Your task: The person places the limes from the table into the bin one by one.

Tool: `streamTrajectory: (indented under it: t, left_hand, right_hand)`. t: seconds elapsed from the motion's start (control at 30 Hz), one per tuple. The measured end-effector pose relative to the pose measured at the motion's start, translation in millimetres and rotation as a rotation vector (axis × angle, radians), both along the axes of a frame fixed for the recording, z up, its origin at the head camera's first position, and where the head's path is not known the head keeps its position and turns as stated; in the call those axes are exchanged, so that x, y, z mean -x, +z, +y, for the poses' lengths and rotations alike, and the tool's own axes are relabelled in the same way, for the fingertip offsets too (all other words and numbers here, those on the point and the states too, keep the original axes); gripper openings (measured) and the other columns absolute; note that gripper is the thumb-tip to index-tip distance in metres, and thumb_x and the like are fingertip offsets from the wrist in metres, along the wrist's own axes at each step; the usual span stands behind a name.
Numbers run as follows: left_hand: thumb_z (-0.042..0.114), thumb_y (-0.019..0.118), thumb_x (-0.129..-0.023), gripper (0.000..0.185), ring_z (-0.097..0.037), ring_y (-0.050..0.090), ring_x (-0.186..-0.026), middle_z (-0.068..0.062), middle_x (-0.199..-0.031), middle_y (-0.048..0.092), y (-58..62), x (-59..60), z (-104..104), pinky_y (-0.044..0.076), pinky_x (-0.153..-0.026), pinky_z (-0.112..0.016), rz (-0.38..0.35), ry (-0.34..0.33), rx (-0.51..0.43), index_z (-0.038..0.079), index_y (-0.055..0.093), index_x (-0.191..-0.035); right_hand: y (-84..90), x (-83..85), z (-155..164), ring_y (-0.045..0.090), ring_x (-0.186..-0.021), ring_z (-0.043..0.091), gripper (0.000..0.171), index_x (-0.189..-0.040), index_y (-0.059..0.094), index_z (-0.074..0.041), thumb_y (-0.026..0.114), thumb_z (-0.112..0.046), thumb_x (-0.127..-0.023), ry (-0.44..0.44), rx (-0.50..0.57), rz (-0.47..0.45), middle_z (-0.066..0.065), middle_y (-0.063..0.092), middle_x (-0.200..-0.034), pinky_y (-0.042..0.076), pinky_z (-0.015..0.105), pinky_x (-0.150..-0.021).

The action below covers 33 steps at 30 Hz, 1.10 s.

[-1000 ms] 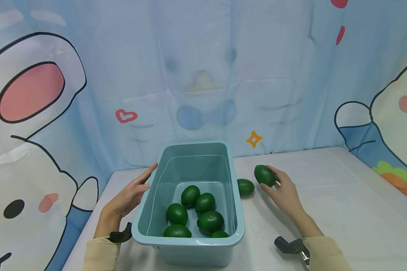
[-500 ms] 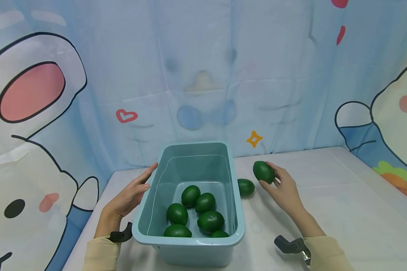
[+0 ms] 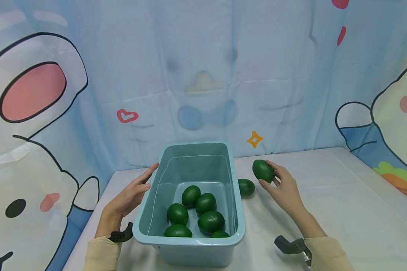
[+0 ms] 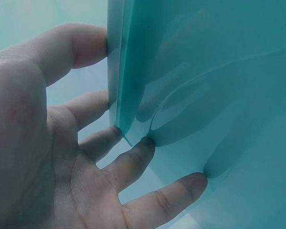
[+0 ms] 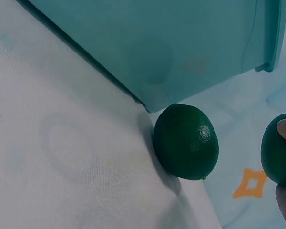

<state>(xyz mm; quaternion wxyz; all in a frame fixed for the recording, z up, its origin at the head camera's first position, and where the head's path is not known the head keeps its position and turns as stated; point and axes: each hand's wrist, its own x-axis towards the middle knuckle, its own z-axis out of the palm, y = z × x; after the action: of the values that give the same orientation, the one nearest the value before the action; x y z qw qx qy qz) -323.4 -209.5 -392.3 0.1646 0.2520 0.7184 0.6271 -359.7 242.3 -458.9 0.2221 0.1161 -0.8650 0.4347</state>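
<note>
In the head view my right hand (image 3: 286, 190) pinches a dark green lime (image 3: 263, 171) between thumb and fingers, raised over the table to the right of a blue-green plastic bin (image 3: 190, 241). Another lime (image 3: 246, 188) lies on the table close against the bin's right side; the right wrist view shows this lime (image 5: 186, 143) by the bin's bottom corner. On the left, my left hand (image 3: 127, 197) has its fingers extended, and in the left wrist view its fingertips (image 4: 193, 183) touch the bin's outer wall. Several limes (image 3: 211, 222) sit inside the bin, toward its near end.
A white-covered table (image 3: 342, 207) carries the bin, stretching away on its right side. Behind the table hangs a light blue cartoon-printed curtain (image 3: 203, 52). A dark wrist mount (image 3: 293, 246) juts from the right sleeve, and a similar one (image 3: 122, 233) from the left.
My right hand has lifted the lime slightly upward and a touch to the left. The left hand, the bin and the other limes stay where they were.
</note>
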Motion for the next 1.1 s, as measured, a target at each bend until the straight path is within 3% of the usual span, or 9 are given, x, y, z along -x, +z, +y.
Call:
streamTrajectory:
  t: [0.4, 1.1]
  left_hand:
    - [0.019, 0.037, -0.101, 0.061, -0.034, 0.004, -0.147, 0.003, -0.161, -0.008, -0.4, 0.5, 0.5, 0.037, -0.107, -0.046, 0.001, 0.010, 0.005, 0.033, 0.009, -0.154]
    - [0.016, 0.035, -0.101, 0.061, -0.035, 0.012, -0.146, 0.003, -0.161, -0.006, -1.7, 1.6, -0.1, 0.041, -0.104, -0.043, 0.001, 0.009, 0.000, 0.034, 0.009, -0.154]
  right_hand:
    - [8.0, -4.1, -3.2, 0.049, -0.119, 0.047, 0.064, -0.141, 0.043, -0.003, 0.072, -0.013, -0.084, 0.012, 0.001, 0.049, 0.025, 0.048, -0.129, 0.046, 0.050, -0.092]
    - [22.1, -13.1, -13.4, 0.051, -0.120, 0.046, 0.065, -0.141, 0.044, -0.004, 0.073, -0.012, -0.083, 0.062, 0.026, 0.104, 0.022, 0.049, -0.129, 0.045, 0.041, -0.091]
